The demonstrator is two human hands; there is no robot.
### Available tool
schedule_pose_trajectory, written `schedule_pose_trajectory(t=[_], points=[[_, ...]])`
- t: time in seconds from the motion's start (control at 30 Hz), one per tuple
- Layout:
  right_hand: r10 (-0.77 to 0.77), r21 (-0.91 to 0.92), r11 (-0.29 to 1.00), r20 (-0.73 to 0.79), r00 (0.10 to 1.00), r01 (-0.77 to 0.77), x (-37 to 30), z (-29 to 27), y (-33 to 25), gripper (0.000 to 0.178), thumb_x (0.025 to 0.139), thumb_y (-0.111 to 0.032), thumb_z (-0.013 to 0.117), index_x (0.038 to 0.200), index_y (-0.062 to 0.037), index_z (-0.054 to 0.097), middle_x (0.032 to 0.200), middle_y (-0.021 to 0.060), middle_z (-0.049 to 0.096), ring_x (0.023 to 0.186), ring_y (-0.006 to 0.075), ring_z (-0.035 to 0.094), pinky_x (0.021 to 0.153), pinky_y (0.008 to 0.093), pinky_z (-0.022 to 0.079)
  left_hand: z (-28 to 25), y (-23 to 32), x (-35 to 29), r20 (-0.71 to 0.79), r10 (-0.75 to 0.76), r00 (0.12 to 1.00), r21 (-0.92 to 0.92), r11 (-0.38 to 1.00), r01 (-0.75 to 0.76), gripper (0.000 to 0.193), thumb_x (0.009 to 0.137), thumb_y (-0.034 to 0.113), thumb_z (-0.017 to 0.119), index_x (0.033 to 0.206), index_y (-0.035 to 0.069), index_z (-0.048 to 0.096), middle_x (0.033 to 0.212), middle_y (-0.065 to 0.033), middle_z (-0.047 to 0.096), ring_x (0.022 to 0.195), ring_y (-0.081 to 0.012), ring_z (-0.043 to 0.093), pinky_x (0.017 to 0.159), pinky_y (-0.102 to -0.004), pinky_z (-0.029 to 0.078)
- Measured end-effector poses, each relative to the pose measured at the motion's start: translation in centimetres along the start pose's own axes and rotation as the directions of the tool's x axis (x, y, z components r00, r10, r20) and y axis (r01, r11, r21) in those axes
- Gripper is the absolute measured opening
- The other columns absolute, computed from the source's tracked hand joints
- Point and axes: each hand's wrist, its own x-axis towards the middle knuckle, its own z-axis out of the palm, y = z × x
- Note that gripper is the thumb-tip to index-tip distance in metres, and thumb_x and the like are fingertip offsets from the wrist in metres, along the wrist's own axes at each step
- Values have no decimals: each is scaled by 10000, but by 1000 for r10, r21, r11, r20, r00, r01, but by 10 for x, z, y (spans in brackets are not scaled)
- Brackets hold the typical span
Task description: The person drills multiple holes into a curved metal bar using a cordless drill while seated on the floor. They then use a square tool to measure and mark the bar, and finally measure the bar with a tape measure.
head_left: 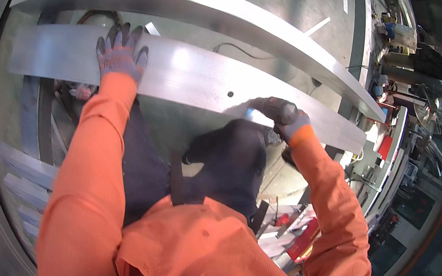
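A long, flat aluminium beam (184,75) lies crosswise in front of me, its bright face up. My left hand (122,59), in a grey glove with dark fingertips, rests on the beam's left part with fingers spread. In my gloved right hand (297,127) is a dark power drill (278,110), held over the near edge of the right part of the beam. Its front end points left, and a small bluish light patch shows beside it. A round dark hole (230,94) sits in the beam left of the drill. Whether the drill touches the metal, I cannot tell.
A second aluminium beam (207,3) runs across beyond the first. Dark metal supports (36,110) stand at the left, with stacked silver profiles (28,166) near them. A cable (245,53) lies on the floor between the beams. Cluttered shelving and a fan (432,108) are at the right.
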Motion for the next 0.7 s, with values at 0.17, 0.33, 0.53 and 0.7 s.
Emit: schedule_pose_trajectory(t=[0.17, 0.33, 0.53, 0.7], points=[[71, 331, 939, 72, 995, -91, -12, -9, 25, 341, 787, -100, 758, 1125, -50, 771, 880, 108, 772, 725, 188, 727, 669, 343, 591, 5, 0, -2, 107, 4, 994, -29, 1000, -1, 724, 984, 535, 580, 1653, 419, 331, 1745, -60, 294, 1616, -360, 218, 1314, -554, 168], [-47, 531, 847, 10, 999, 35, -54, -58, 9, 432, 800, -24, 752, 1229, -68, 731, 897, 61, 770, 692, 154, 692, 606, 321, 565, -4, 2, 0, 19, 13, 1000, 54, 998, -14, 661, 986, 518, 547, 1616, 363, 422, 1699, -39, 371, 1594, -278, 271, 1314, -519, 159], [111, 661, 738, 81, 990, -137, -72, -66, 23, 432, 843, 8, 738, 1263, -85, 705, 856, 49, 733, 612, 98, 614, 512, 267, 494, 17, -5, 8, -117, 65, 991, 96, 994, -54, 668, 989, 537, 531, 1625, 381, 403, 1696, -16, 382, 1598, -268, 267, 1315, -521, 155], [186, 813, 538, 144, 972, -223, -67, -46, 47, 545, 872, 18, 729, 1384, -141, 630, 944, 94, 746, 624, 101, 603, 506, 282, 492, 5, 3, 5, 13, 10, 1000, 53, 999, -11, 735, 993, 564, 538, 1666, 356, 330, 1742, -37, 298, 1632, -275, 183, 1331, -514, 105]])
